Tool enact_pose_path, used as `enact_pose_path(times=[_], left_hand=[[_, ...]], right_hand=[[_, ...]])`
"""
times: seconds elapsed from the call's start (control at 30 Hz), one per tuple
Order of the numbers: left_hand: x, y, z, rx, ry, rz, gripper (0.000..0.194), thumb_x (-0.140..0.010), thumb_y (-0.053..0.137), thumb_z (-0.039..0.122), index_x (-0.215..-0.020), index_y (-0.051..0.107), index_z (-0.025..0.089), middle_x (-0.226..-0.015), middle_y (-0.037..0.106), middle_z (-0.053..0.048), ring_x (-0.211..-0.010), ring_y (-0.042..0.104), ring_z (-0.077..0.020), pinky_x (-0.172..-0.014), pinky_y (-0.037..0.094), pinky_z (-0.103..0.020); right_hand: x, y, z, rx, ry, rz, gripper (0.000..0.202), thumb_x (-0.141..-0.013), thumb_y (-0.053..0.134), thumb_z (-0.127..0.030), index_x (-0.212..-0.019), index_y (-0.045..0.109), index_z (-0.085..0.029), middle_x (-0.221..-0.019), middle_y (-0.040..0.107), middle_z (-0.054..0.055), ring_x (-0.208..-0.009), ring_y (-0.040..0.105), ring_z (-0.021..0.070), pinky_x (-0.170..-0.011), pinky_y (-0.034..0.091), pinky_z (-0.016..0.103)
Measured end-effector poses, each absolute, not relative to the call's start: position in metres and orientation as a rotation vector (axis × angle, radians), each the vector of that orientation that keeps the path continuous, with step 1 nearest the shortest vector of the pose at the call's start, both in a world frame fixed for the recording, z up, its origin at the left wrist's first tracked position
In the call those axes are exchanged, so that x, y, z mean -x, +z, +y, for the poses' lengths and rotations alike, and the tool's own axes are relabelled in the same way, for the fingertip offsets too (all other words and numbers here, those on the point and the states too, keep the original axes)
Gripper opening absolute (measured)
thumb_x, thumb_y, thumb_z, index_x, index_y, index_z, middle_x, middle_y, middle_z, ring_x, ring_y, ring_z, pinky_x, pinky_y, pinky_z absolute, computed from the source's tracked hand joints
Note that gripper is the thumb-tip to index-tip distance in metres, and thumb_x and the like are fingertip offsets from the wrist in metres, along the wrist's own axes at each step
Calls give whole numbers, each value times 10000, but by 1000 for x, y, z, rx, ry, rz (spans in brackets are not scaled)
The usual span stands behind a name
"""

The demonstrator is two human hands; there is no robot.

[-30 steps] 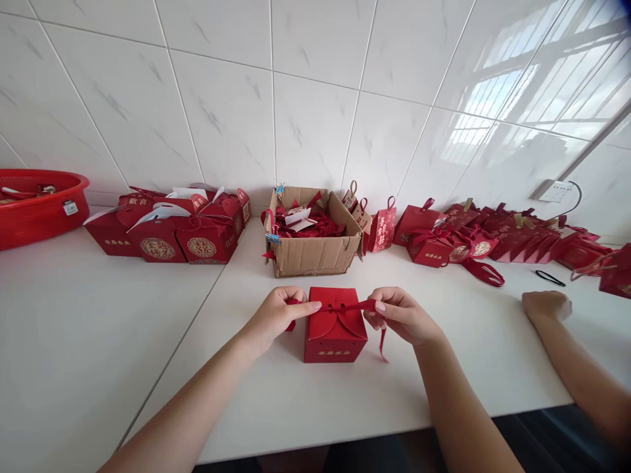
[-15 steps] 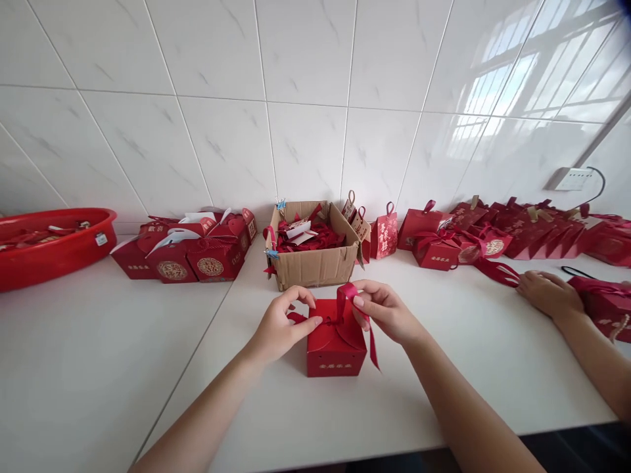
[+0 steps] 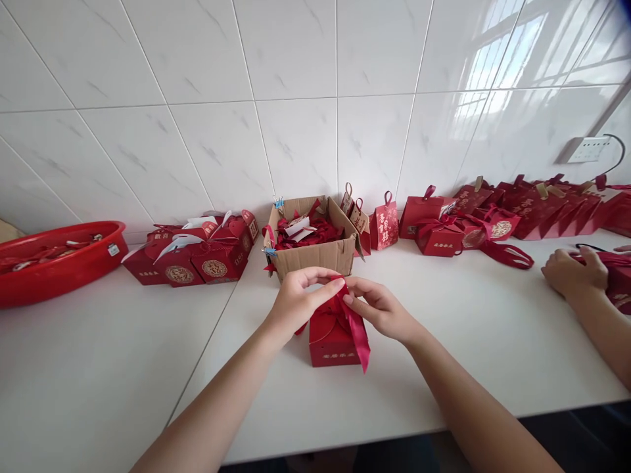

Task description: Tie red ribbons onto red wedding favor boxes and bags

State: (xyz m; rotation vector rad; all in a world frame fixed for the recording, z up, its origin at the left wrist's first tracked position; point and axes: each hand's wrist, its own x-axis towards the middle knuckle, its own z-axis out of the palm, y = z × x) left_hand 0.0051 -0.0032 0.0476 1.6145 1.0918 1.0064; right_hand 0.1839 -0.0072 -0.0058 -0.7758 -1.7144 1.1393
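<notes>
A small red gift box (image 3: 335,351) with gold lettering stands on the white table in front of me. A dark pink ribbon (image 3: 357,332) rises from its top, and one tail hangs down over the front right side. My left hand (image 3: 305,299) pinches the ribbon above the lid between thumb and fingers. Close beside it, my right hand (image 3: 377,305) grips the same ribbon from the right, fingertips nearly meeting the left ones. The hands partly hide the lid and the knot.
Behind the box stands a cardboard box (image 3: 315,259) of ribbons. Red gift boxes (image 3: 229,259) and a red basin (image 3: 64,272) are at left. More boxes (image 3: 438,240) line the wall at right. Another person's hand (image 3: 576,272) works at the right edge.
My left hand has left the lid and moved up to take the ribbon beside my right hand. The ribbon's tail now falls across the box front. The other person's hand has let go of a ribbon loop.
</notes>
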Motion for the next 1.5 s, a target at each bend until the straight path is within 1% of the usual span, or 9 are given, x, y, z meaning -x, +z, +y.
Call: enact_pose_path(times=[0.2, 0.27, 0.4, 0.53, 0.73, 1.0, 1.13, 1.3, 1.5], left_hand=[[-12, 50, -5, -1659, 1140, 1208, 200, -710, 741, 331, -803, 701, 159, -850, 734, -76, -827, 669, -237, -754, 520, -345], [-13, 50, -6, -1702, 1176, 1197, 186, -707, 744, 319, -799, 691, 166, -857, 726, -67, -845, 663, -228, -770, 521, -336], [-6, 45, -6, -1804, 1194, 1171, 223, -767, 688, 386, -871, 652, 191, -916, 688, -47, -905, 631, -199, -848, 490, -320], [16, 28, -4, -1836, 1059, 1336, 276, -780, 657, 454, -880, 599, 204, -932, 631, -32, -927, 569, -199, -861, 432, -326], [35, 5, -7, -1738, 738, 1282, 426, -802, 572, 551, -613, 517, 173, -623, 534, 0, -614, 492, -151, -615, 406, -286], [27, -3, -3, -1592, 827, 1206, 457, -808, 535, 583, -618, 453, 176, -582, 421, 42, -522, 372, -92, -491, 286, -222], [36, 1, -3, -1617, 825, 1235, 418, -775, 627, 529, -600, 550, 158, -560, 442, 44, -520, 365, -87, -501, 285, -224], [55, 10, -6, -1678, 775, 1261, 314, -717, 719, 468, -716, 679, 157, -697, 635, -14, -643, 516, -138, -593, 380, -249], [66, 20, -10, -1751, 744, 1231, 249, -760, 703, 416, -772, 684, 168, -758, 664, -31, -689, 567, -158, -627, 419, -266]], right_hand=[[-188, -1, -10, 737, 1213, -1683, 296, -875, 604, -352, -1094, 437, -246, -615, 473, -81, -562, 441, 104, -607, 403, 252], [-189, 0, -10, 791, 1174, -1762, 253, -876, 598, -357, -1071, 511, -221, -618, 497, -62, -596, 477, 116, -643, 423, 269], [-188, 0, -7, 799, 1068, -1838, 236, -892, 567, -374, -774, 618, -176, -754, 579, 18, -697, 526, 140, -680, 441, 284], [-188, -1, -8, 669, 1036, -1822, 190, -892, 579, -335, -825, 656, -175, -963, 598, 63, -850, 569, 168, -772, 467, 300], [-188, -1, -12, 678, 1195, -1856, 250, -912, 541, -382, -854, 641, -160, -783, 606, 29, -691, 529, 135, -635, 446, 263], [-186, -2, -11, 639, 1291, -1778, 248, -888, 578, -385, -837, 670, -160, -801, 648, 40, -739, 582, 150, -680, 476, 275], [-182, -3, -10, 679, 1321, -1670, 265, -874, 590, -422, -857, 681, -173, -818, 682, 44, -779, 630, 172, -719, 512, 302], [-183, 1, -13, 656, 1313, -1715, 291, -908, 531, -448, -944, 660, -190, -942, 709, 70, -876, 647, 192, -828, 521, 348], [-180, 4, -17, 700, 1353, -1742, 268, -947, 465, -392, -899, 616, -176, -905, 701, 65, -810, 638, 164, -719, 502, 278]])
